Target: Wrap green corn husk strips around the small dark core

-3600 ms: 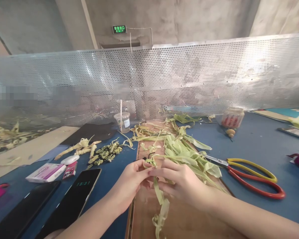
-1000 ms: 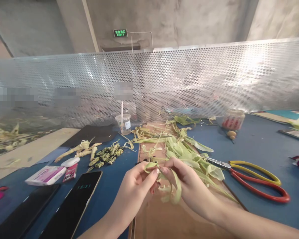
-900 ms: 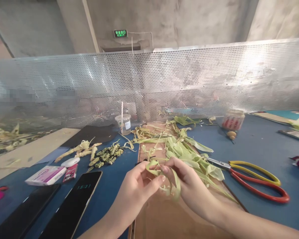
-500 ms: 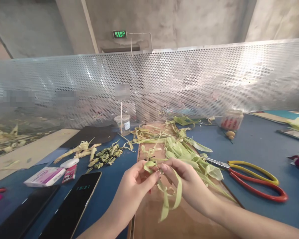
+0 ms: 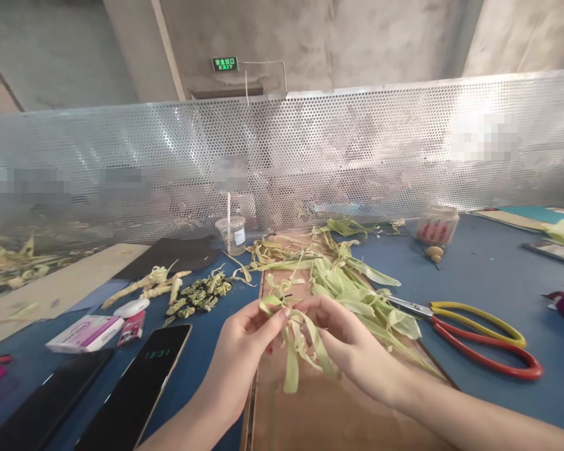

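Note:
Over the brown board, my left hand pinches a pale green corn husk strip between thumb and fingers. My right hand meets it from the other side, its fingers closed on the same husk work where a strip loops over. Loose strip ends dangle below both hands. A small thin dark piece sticks out above the fingertips, and a bit of red shows under my left hand. Just beyond, a pile of green corn husks lies on the board. What sits deep between the fingers is hidden.
Scissors with yellow and red handles lie right of the husks. A jar and a plastic cup stand farther back. Left are braided husk pieces, a phone and a small box. A perforated metal screen closes the back.
Both hands have shifted slightly left with the husk. The dangling strips have swung left and the right-hand loop hangs closer to my right fingers.

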